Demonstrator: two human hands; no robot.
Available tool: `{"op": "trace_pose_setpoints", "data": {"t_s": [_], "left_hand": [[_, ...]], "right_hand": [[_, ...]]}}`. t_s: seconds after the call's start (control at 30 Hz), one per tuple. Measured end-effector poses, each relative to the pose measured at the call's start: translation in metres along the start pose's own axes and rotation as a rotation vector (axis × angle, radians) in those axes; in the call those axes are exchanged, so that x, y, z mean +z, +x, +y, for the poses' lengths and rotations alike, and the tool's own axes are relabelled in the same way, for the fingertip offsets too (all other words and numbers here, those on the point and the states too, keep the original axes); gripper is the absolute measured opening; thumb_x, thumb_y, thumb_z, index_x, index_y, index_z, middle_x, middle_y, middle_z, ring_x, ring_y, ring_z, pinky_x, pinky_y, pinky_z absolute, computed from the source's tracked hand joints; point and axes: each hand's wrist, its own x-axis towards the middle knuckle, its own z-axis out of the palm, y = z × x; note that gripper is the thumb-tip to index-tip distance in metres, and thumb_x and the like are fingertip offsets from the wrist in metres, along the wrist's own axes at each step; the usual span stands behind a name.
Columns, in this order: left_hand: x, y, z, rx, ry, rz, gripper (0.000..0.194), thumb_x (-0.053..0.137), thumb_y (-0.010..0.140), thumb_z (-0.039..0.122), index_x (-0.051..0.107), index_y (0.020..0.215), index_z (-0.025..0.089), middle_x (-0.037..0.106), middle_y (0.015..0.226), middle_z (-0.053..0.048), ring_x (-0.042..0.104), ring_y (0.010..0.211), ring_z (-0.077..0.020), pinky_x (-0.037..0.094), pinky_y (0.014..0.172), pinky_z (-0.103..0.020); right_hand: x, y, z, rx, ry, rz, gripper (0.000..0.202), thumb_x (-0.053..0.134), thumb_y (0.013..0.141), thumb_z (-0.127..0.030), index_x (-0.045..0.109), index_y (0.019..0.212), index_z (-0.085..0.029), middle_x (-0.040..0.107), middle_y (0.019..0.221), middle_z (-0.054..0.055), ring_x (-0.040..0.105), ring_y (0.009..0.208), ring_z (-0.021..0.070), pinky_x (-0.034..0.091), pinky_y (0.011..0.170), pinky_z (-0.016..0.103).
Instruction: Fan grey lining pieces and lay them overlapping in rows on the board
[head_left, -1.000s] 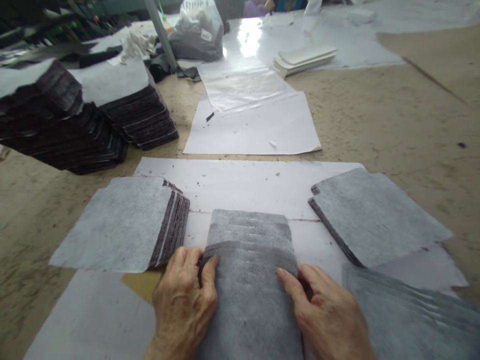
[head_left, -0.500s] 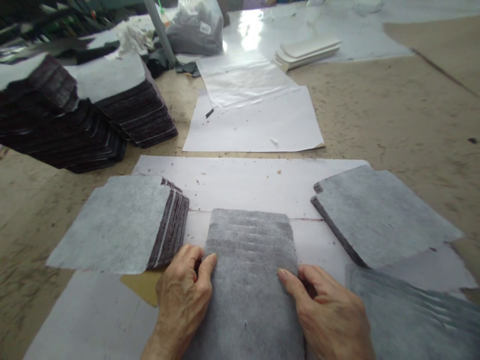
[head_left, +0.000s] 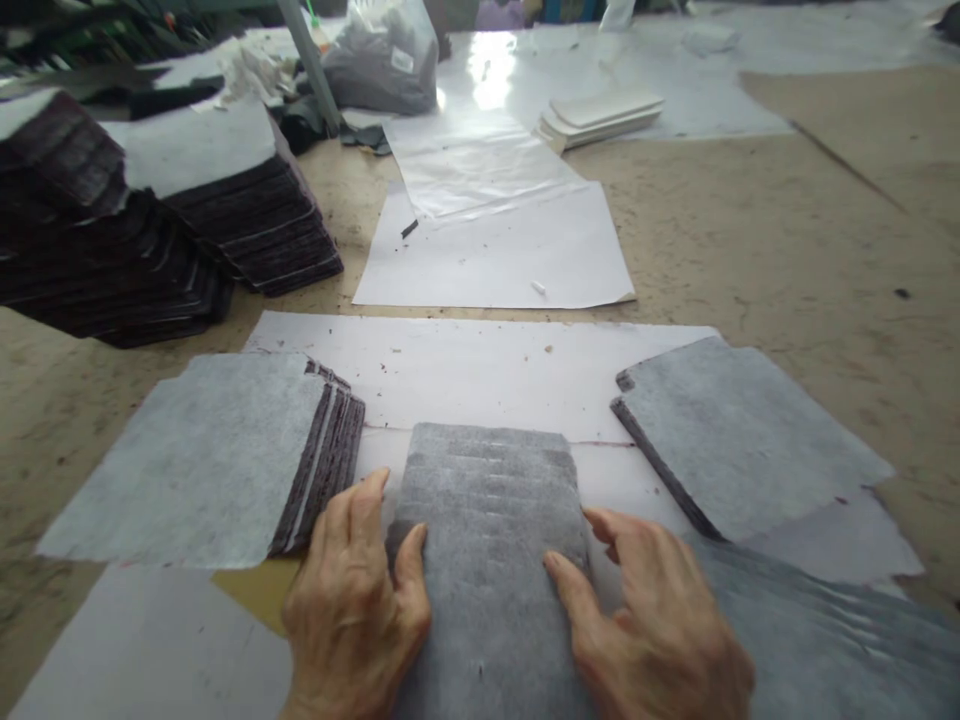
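A long grey felt-like piece (head_left: 487,520) with rows of short slit-like marks lies in front of me, its near end cut off by the frame. My left hand (head_left: 360,600) rests at its left edge, thumb on the surface, fingers stretched forward and apart from the thumb. A dark bit of edge shows in that gap. My right hand (head_left: 652,610) grips the right edge, thumb on top and fingers curled at the side. Close to the left hand is a stack of notched grey pieces (head_left: 187,450) with dark sides; a thinner stack (head_left: 757,430) lies beyond the right hand.
White paper (head_left: 480,360) lies beneath the work, with more sheets (head_left: 487,265) behind. Tall dark-sided stacks (head_left: 247,220) stand at the left. A grey bag (head_left: 382,60), a metal post (head_left: 311,70) and white strips (head_left: 600,120) are farther back. Another grey piece (head_left: 847,630) lies lower right.
The fingers of my left hand have straightened and spread from the thumb. My right thumb and index finger are wider apart. The view has shifted slightly; the grey piece looks much the same.
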Motion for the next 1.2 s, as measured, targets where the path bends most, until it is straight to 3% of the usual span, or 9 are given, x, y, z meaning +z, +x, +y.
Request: {"op": "trace_pose_setpoints", "data": {"t_s": [0.07,0.17,0.3,0.43,0.53,0.67,0.73,0.93,1.2], "left_hand": [[0.000,0.005,0.000,0.163,0.011,0.007,0.038,0.045,0.080,0.018,0.042,0.118,0.015,0.055,0.107,-0.008,0.050,0.095,-0.0226,0.040,0.078,-0.034],[-0.001,0.015,-0.001,0.289,-0.010,-0.107,0.043,0.043,0.076,0.009,0.041,0.119,0.019,0.055,0.110,-0.005,0.049,0.095,-0.0217,0.038,0.076,-0.035],[-0.006,0.027,0.000,0.248,-0.039,-0.277,0.044,0.045,0.072,0.007,0.042,0.114,0.021,0.053,0.110,-0.005,0.047,0.095,-0.0223,0.038,0.077,-0.037],[-0.007,0.032,0.003,0.196,-0.075,-0.319,0.041,0.046,0.068,0.007,0.046,0.107,0.022,0.052,0.101,-0.006,0.047,0.092,-0.0232,0.039,0.076,-0.039],[-0.004,0.032,0.003,0.172,-0.109,-0.280,0.044,0.047,0.065,0.007,0.046,0.107,0.021,0.047,0.111,-0.008,0.044,0.100,-0.0254,0.039,0.081,-0.040],[-0.001,0.028,0.000,0.171,-0.168,-0.241,0.060,0.047,0.065,0.006,0.037,0.122,0.020,0.041,0.124,-0.008,0.040,0.108,-0.0259,0.036,0.091,-0.042],[0.000,0.027,-0.001,0.151,-0.222,-0.221,0.056,0.047,0.064,0.005,0.041,0.118,0.020,0.041,0.123,-0.007,0.040,0.107,-0.0248,0.036,0.093,-0.041],[0.000,0.025,0.000,0.071,-0.295,-0.154,0.025,0.051,0.066,0.005,0.046,0.086,0.020,0.048,0.107,-0.006,0.044,0.101,-0.0224,0.039,0.088,-0.037],[0.010,0.012,0.003,-0.010,-0.157,0.001,0.009,0.051,0.081,0.023,0.047,0.087,0.018,0.049,0.095,-0.007,0.046,0.091,-0.0224,0.039,0.081,-0.036]], "right_hand": [[0.000,0.007,0.003,-0.103,0.052,0.015,0.029,0.051,0.078,-0.028,0.054,0.103,-0.014,0.060,0.096,0.009,0.054,0.090,0.0219,0.045,0.078,0.033],[0.002,0.019,0.008,-0.194,0.137,-0.082,0.035,0.053,0.073,-0.019,0.052,0.108,-0.016,0.060,0.101,0.007,0.054,0.093,0.0206,0.045,0.080,0.033],[0.002,0.034,0.011,-0.107,0.215,-0.295,0.033,0.060,0.064,-0.016,0.054,0.097,-0.019,0.061,0.092,0.004,0.056,0.086,0.0204,0.047,0.073,0.033],[0.001,0.037,0.008,0.003,0.221,-0.382,0.019,0.065,0.059,-0.015,0.053,0.072,-0.021,0.057,0.070,-0.001,0.056,0.071,0.0190,0.045,0.058,0.031],[0.002,0.029,0.006,-0.026,0.262,-0.303,0.015,0.063,0.062,-0.014,0.050,0.063,-0.021,0.053,0.065,-0.002,0.054,0.066,0.0165,0.042,0.055,0.028],[0.005,0.014,0.008,-0.180,0.396,-0.097,0.010,0.051,0.076,-0.012,0.053,0.073,-0.021,0.053,0.074,0.000,0.053,0.071,0.0122,0.043,0.062,0.023],[0.007,0.008,0.010,-0.190,0.413,-0.060,0.010,0.048,0.080,-0.013,0.052,0.078,-0.021,0.054,0.081,0.001,0.054,0.075,0.0111,0.042,0.065,0.021],[0.010,0.006,0.011,-0.099,0.280,-0.076,0.006,0.049,0.082,-0.025,0.052,0.079,-0.021,0.058,0.072,0.000,0.057,0.069,0.0126,0.043,0.063,0.022],[0.001,0.002,0.008,0.016,0.021,-0.116,0.032,0.043,0.084,-0.046,0.049,0.063,-0.023,0.056,0.055,-0.003,0.056,0.050,0.0127,0.037,0.043,0.023]]}}
